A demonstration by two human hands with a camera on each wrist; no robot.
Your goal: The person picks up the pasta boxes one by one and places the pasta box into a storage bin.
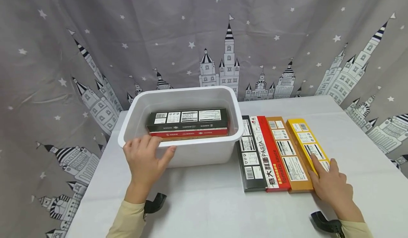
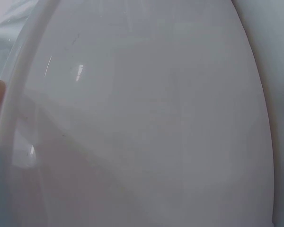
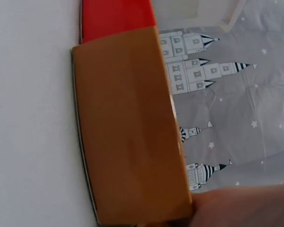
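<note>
My left hand [image 1: 143, 160] grips the near left rim of a white plastic bin [image 1: 197, 153], fingers over the edge and thumb along the front. The bin's smooth wall [image 2: 146, 113] fills the left wrist view. Inside, a black pasta box [image 1: 188, 119] lies above a red box [image 1: 194, 133]. At the right, my right hand [image 1: 334, 188] holds the near end of a yellow pasta box [image 1: 307, 137], thumb on its left side and fingers over the top and right; that end is hidden. Beside it lies a brown pasta box [image 1: 287, 153], whose end face [image 3: 128, 127] shows large in the right wrist view.
Left of the brown box lie a red-and-white pasta box [image 1: 271, 160] and a black pasta box [image 1: 250, 153] close to the bin's right side. All stand on a white-covered table [image 1: 204, 202]. A grey castle-print curtain [image 1: 178, 36] hangs behind.
</note>
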